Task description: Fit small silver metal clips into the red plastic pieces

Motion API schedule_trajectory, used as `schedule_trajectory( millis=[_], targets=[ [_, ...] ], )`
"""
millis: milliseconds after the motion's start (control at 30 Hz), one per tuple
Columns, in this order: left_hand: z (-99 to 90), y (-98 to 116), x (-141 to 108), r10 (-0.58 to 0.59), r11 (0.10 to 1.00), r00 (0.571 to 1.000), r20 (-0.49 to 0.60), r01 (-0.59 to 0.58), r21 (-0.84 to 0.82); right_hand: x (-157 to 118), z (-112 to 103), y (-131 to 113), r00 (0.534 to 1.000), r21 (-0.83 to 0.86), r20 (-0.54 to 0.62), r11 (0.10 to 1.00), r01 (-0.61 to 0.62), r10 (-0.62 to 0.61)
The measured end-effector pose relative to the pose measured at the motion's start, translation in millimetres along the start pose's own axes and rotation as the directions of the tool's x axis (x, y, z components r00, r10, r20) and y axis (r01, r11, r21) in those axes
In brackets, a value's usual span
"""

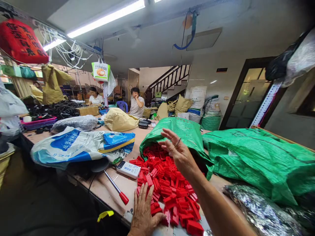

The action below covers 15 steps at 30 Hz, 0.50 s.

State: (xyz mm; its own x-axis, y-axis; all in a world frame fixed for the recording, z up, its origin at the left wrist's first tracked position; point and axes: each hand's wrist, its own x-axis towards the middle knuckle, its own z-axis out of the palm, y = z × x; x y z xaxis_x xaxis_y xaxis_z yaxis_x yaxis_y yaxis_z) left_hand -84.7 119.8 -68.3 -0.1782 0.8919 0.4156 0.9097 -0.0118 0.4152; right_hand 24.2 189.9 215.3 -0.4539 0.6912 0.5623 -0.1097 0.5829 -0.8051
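Red plastic pieces (169, 186) spill in a heap from the mouth of a green woven sack (180, 127) onto the table. My left hand (145, 209) lies with spread fingers at the near left edge of the heap, its fingertips beside the red pieces. Raised above the heap, in front of the sack's opening, is my right hand (176, 152), its fingers apart and nothing seen in it. A white boxy device (128, 169) rests left of the heap. Nearer the table's edge is a metal rod with a red handle (123, 198).
Left on the table lies a blue and white sack (71, 146), with a tan bag (120, 119) behind it. A second green sack (258, 157) and a silvery clear bag (261, 209) are at the right. Two people sit beyond the table.
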Motion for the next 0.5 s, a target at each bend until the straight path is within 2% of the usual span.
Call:
schedule_trajectory(
  millis=[133,233,367,500],
  targets=[
    [1.7,-2.4,0.8,0.001,1.000,1.000,-0.007,-0.001,-0.002,7.0,-11.1,-17.3,0.997,-0.014,-0.050,0.998,0.059,-0.059],
    [4.8,-5.8,0.7,0.002,1.000,1.000,0.002,-0.002,-0.007,-10.4,-6.9,-15.5,1.000,0.014,-0.019,1.000,0.013,-0.012],
    [15.6,-7.4,0.2,0.025,0.999,0.998,-0.050,-0.024,0.023,-55.9,11.3,7.3,0.988,0.065,0.057,0.987,-0.150,0.146],
    [30.0,-8.8,0.0,-0.013,0.997,0.992,-0.122,0.022,0.075,-110.3,28.1,51.0,0.946,0.099,0.141,0.947,-0.306,0.291]
  ],
)
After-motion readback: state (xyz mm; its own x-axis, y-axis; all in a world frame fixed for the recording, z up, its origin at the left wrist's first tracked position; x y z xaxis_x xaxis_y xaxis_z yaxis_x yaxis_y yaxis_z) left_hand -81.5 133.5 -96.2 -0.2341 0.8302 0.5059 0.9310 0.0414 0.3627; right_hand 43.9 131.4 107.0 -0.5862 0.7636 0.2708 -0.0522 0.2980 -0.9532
